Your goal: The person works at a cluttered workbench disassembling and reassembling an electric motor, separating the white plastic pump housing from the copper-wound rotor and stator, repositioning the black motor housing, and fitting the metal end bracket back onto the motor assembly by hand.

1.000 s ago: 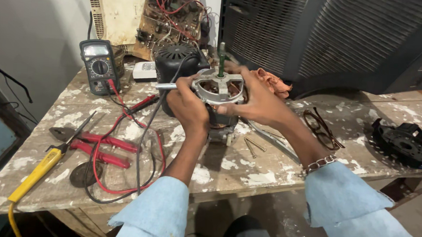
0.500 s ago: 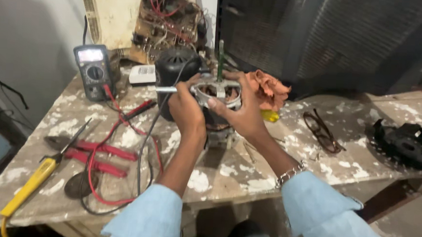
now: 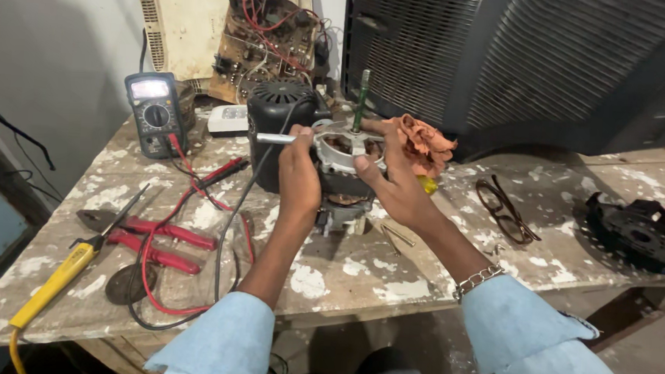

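I see my left hand [image 3: 299, 170] clenched around a thin silver metal tool handle [image 3: 274, 138], its tip laid against the grey metal motor housing with a green upright shaft [image 3: 347, 146]. My right hand [image 3: 393, 179] grasps that housing from the other side, fingers wrapped on its rim. The motor is lifted just above the worn, paint-flecked wooden workbench [image 3: 358, 276], near the middle of its back edge, with its lower end close to the boards.

Just behind the motor stands a black ribbed cylindrical motor cover [image 3: 276, 108], touching or nearly so; I cannot tell which. A crumpled orange rag [image 3: 426, 142] lies just beside my right hand. Toward the right edge lie dark-framed spectacles [image 3: 506, 211], and a black round plastic part [image 3: 637, 233] sits at the far right. Toward the left edge lie red-handled pliers [image 3: 155, 242] and a yellow-handled screwdriver [image 3: 50, 286], with red and black probe leads [image 3: 196, 187] running to a grey digital multimeter [image 3: 153, 113] by the back left corner.
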Motion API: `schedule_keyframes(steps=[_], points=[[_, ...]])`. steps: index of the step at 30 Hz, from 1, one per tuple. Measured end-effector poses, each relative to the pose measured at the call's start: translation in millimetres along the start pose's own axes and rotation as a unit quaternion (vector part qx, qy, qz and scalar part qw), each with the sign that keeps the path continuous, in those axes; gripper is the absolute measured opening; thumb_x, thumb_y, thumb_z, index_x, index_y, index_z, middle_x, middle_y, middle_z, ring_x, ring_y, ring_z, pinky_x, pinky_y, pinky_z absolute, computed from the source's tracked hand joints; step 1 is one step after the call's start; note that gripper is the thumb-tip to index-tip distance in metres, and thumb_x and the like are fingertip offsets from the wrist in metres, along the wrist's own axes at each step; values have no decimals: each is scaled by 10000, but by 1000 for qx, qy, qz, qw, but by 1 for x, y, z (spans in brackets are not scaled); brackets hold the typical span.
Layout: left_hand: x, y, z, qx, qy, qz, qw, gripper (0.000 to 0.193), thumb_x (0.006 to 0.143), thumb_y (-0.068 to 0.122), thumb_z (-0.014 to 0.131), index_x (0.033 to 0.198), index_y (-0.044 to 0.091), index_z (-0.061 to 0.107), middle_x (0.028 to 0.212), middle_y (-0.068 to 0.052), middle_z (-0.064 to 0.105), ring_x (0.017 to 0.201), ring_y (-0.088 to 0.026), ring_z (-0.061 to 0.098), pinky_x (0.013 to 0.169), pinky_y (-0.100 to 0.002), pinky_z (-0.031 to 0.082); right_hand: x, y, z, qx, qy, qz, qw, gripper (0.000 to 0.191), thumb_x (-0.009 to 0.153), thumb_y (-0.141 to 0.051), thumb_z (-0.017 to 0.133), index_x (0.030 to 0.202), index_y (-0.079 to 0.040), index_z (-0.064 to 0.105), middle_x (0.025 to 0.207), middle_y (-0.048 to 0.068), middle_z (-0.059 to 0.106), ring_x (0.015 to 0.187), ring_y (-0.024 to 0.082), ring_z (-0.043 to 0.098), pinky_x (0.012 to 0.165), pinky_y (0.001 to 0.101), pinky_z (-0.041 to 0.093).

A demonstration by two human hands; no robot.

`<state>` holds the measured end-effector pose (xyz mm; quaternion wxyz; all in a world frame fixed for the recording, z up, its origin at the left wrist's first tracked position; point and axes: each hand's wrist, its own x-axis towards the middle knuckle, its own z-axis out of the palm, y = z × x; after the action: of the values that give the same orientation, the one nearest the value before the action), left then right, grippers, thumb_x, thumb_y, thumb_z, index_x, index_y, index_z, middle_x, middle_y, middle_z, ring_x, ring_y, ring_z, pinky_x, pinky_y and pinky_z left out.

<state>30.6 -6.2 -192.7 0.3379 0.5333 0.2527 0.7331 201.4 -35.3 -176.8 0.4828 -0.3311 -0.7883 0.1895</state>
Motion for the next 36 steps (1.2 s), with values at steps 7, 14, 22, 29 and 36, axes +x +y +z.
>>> schedule_keyframes(steps=[7, 14, 22, 29, 36], points=[[-5, 10, -9, 8, 32, -72, 997, 532, 1075, 390, 407, 1160, -70, 659, 1124, -126, 711, 1048, -186, 620, 969, -316, 462, -27, -26, -2, -195, -42, -188, 962, 1252, 614, -525, 893, 1578, -118, 207, 1626, 284, 212, 1524, 466, 204, 1220, 552, 266], [-10, 14, -41, -34, -77, -151, 985, 698, 1045, 535, 380, 1420, -33, 538, 1406, -143, 615, 1284, -219, 564, 1098, -328, 390, -2, -35, -8, -205, -75, -88, 972, 1198, 554, -333, 990, 1556, -184, 350, 1514, 170, 464, 1424, 369, 459, 1183, 481, 413], [-14, 16, -62, 250, -222, -44, 941, 1098, 817, 529, 739, 1580, -12, 162, 1483, -253, 460, 1393, -298, 440, 1129, -379, 328, 13, -21, -11, -206, -81, -77, 972, 1149, 556, -93, 960, 1536, -165, 364, 1543, 136, 460, 1482, 394, 359, 1190, 477, 312], [-2, -7, -41, 47, -164, -82, 982, 735, 968, 479, 648, 1461, -47, 508, 1344, -161, 675, 1207, -194, 623, 1062, -324, 469, 7, -21, -4, -165, -72, -74, 981, 1179, 579, -47, 925, 1583, -177, 323, 1604, 89, 436, 1493, 345, 404, 1226, 440, 325], [1, -6, -43, 19, -174, -78, 981, 654, 979, 398, 652, 1442, -47, 529, 1332, -120, 669, 1193, -151, 615, 1047, -295, 472, 8, -21, -6, -161, -69, -91, 980, 1175, 609, -24, 926, 1585, -166, 288, 1634, 130, 384, 1510, 349, 340, 1198, 443, 287]])
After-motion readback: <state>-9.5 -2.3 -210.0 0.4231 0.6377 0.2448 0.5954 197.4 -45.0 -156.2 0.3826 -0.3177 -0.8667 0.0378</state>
